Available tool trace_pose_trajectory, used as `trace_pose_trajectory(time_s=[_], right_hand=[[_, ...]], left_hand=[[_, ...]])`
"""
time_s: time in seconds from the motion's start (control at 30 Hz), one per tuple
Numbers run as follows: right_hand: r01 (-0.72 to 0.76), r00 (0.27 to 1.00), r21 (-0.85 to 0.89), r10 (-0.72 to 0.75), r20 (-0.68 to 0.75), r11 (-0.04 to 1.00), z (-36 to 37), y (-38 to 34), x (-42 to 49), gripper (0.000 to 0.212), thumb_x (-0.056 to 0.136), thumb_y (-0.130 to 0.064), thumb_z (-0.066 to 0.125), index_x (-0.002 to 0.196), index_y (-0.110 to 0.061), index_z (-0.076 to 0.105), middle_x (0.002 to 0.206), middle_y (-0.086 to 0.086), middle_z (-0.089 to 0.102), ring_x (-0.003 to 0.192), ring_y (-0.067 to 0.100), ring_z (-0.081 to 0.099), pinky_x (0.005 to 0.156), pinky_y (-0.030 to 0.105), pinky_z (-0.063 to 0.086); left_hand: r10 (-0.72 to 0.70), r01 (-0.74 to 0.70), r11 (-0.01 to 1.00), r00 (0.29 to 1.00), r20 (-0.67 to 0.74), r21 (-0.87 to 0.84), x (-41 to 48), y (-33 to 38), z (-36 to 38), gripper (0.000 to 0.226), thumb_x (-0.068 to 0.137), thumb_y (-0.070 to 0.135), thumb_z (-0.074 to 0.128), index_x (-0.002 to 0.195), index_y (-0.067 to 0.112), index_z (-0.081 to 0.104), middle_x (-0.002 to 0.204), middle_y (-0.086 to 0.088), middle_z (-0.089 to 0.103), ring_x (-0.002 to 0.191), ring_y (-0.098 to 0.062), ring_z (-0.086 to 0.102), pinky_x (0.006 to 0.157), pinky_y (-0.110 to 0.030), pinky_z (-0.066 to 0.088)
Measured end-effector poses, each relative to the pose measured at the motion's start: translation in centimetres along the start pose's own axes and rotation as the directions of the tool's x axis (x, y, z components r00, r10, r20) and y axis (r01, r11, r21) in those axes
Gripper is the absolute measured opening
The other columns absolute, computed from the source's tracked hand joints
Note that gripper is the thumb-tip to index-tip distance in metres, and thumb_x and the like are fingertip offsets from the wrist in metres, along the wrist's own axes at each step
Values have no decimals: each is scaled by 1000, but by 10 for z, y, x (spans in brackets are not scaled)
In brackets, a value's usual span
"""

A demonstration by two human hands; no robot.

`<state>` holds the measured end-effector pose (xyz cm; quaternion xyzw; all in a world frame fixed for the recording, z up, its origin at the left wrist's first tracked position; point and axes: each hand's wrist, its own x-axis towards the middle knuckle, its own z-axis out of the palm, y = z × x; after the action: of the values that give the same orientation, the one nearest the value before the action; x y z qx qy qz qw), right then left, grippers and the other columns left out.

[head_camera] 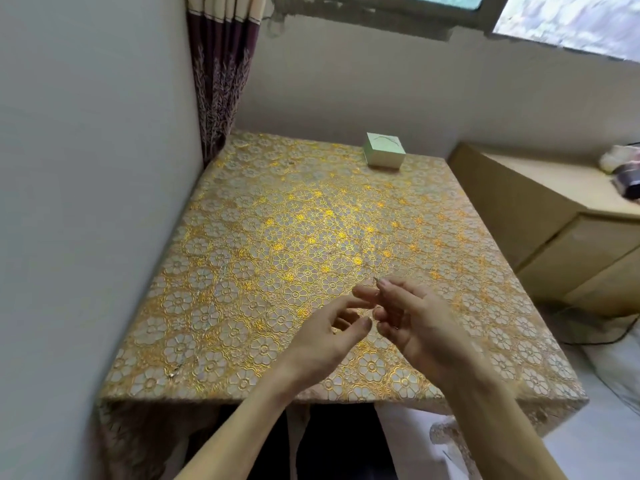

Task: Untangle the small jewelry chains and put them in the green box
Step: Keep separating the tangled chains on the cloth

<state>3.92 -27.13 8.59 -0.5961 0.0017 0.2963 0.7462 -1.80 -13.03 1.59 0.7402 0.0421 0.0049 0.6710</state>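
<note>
My two hands meet above the near right part of the table (263,237). My right hand (419,323) pinches a tiny bit of chain (376,280) at its fingertips; most of the chain is hidden or too fine to see. My left hand (332,327) has its fingers curled toward the right hand's fingertips, and whether it holds the chain is unclear. The pale green box (383,150) stands at the table's far edge, well beyond both hands, with a thin dark chain (388,139) lying on its top.
A gold floral cloth covers the table. A wall runs along the left side and a curtain (221,71) hangs in the far left corner. A wooden cabinet (554,216) stands to the right with items on top.
</note>
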Motion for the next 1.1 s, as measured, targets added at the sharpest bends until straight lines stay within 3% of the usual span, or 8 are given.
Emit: trace_pose_trajectory(time_s=[0.13, 0.27, 0.37, 0.53, 0.6, 0.8, 0.97, 1.1], right_hand=[[12, 1000, -26, -13, -2, 1000, -2, 0, -1, 14, 95, -17, 61, 107, -12, 56, 109, 13, 75, 62, 8, 59, 54, 18, 48], [29, 998, -11, -30, -60, 1000, -10, 2, 0, 13, 94, -16, 62, 107, -16, 59, 109, 11, 76, 61, 8, 55, 53, 18, 45], [6, 998, 52, -2, -64, 999, -12, 5, -1, 18, 85, -21, 65, 103, -18, 62, 105, 9, 76, 66, 10, 59, 58, 22, 42], [-1, 1000, 106, 4, -21, 994, -14, 12, -1, 19, 81, -23, 65, 99, -17, 63, 94, 4, 76, 83, 14, 67, 74, 28, 43], [15, 1000, 100, -14, -9, 995, -12, 13, -2, 18, 82, -21, 64, 99, -15, 64, 95, 6, 76, 83, 14, 69, 76, 28, 46], [82, 996, -8, -82, 36, 997, -14, 2, -8, 20, 95, -16, 59, 113, -12, 66, 112, 10, 75, 73, 14, 68, 61, 22, 54], [115, 991, 23, -117, 67, 993, -16, -9, -14, 27, 95, -15, 55, 118, -14, 67, 114, 13, 74, 75, 20, 73, 57, 24, 57], [169, 986, -11, -169, -5, 986, -23, -11, -13, 25, 98, -15, 53, 117, -16, 68, 113, 7, 75, 86, 19, 75, 56, 20, 55]], left_hand=[[7, -8, 993, 1000, 10, 115, 1, 2, -10, 11, 96, 36, 66, 96, 27, 73, 92, 7, 70, 86, -4, 60, 75, -16, 43], [-41, 46, 985, 998, -37, 165, -7, -5, -32, 10, 96, 38, 65, 92, 31, 71, 99, 13, 71, 97, -3, 63, 91, -34, 48], [-72, 76, 986, 997, -32, 151, -14, -9, -48, 13, 95, 37, 67, 93, 25, 72, 95, 13, 72, 94, -4, 65, 94, -38, 48], [-94, 108, 980, 992, -88, 165, -16, -12, -59, 5, 93, 31, 71, 97, 31, 69, 99, 17, 71, 94, 0, 65, 87, -29, 49], [-81, 102, 975, 990, -112, 199, -14, -10, -56, 20, 91, 31, 74, 108, 36, 64, 110, 20, 68, 101, 3, 63, 88, -30, 52], [52, -53, 960, 999, 11, 274, -6, 9, -21, 33, 86, 35, 77, 115, 45, 65, 118, 23, 62, 109, 4, 57, 88, -25, 46], [6, -50, 957, 989, 150, 287, 0, 8, 5, 16, 90, 50, 69, 105, 45, 71, 122, 25, 54, 115, 5, 51, 94, -25, 40], [31, -59, 962, 994, 109, 265, -8, -2, 5, 23, 96, 47, 61, 87, 34, 77, 116, 23, 57, 115, 7, 52, 92, -27, 43]])
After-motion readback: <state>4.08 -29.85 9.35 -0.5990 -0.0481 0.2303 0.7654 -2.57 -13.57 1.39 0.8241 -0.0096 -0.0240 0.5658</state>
